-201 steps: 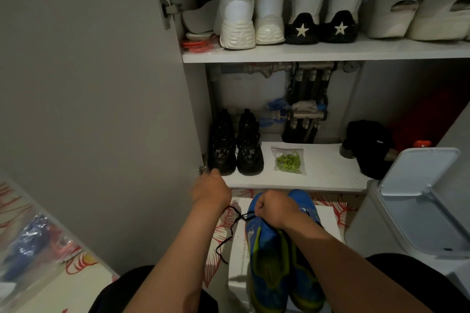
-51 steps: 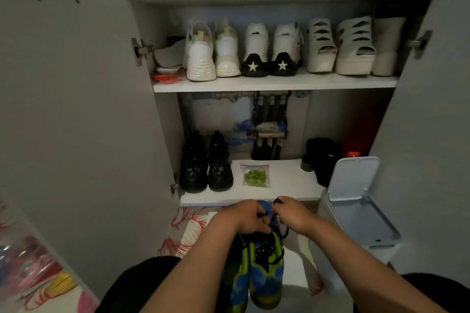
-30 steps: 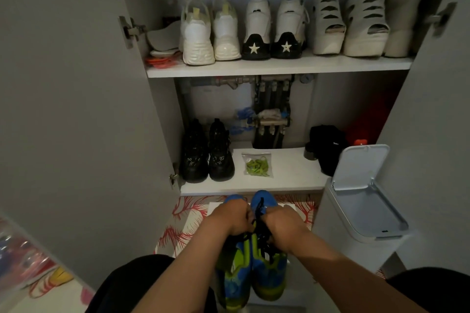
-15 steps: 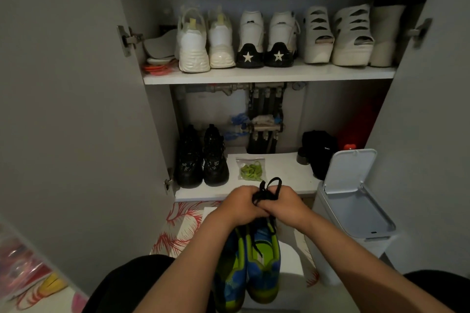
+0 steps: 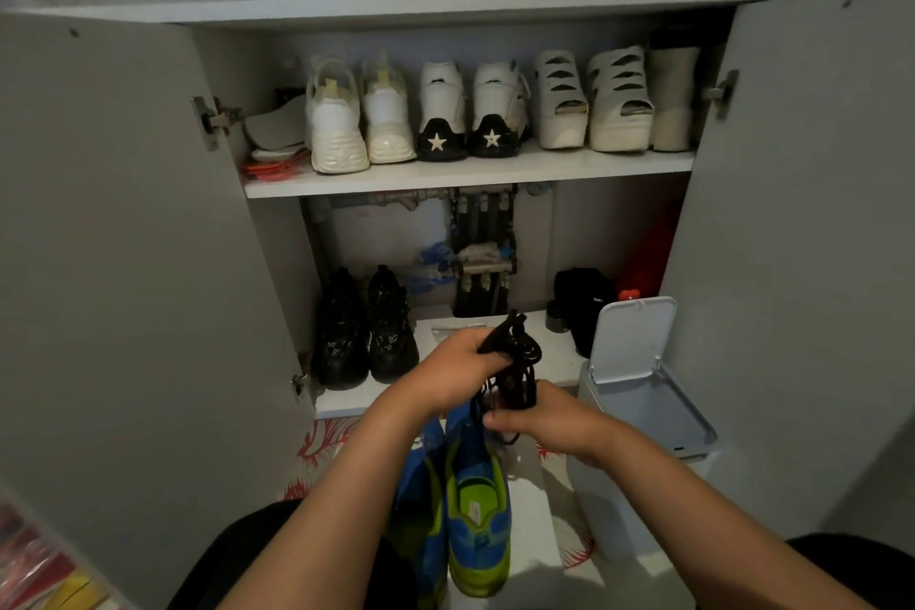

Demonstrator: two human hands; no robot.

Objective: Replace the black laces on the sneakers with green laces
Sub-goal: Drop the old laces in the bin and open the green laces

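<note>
Two blue and green sneakers (image 5: 475, 505) lie side by side in front of me, toes pointing toward the cabinet. My left hand (image 5: 455, 369) grips a bunch of black laces (image 5: 515, 357) lifted above the sneakers' toes. My right hand (image 5: 549, 419) pinches the lower strands of the same laces just below. Behind my left hand, only an edge of the clear bag (image 5: 455, 329) that held the green laces shows on the bottom shelf; the green laces themselves are hidden.
An open cabinet has white shoes on its upper shelf (image 5: 470, 173) and black boots (image 5: 366, 332) at the lower left. A white bin (image 5: 643, 391) with its lid up stands at the right. Both cabinet doors (image 5: 124, 263) are swung open. A red-patterned mat (image 5: 317, 451) covers the floor.
My left hand has lifted the bunched black laces higher and now covers the bag of green laces. My right hand has dropped a little lower on the strands. The view tilted upward.
</note>
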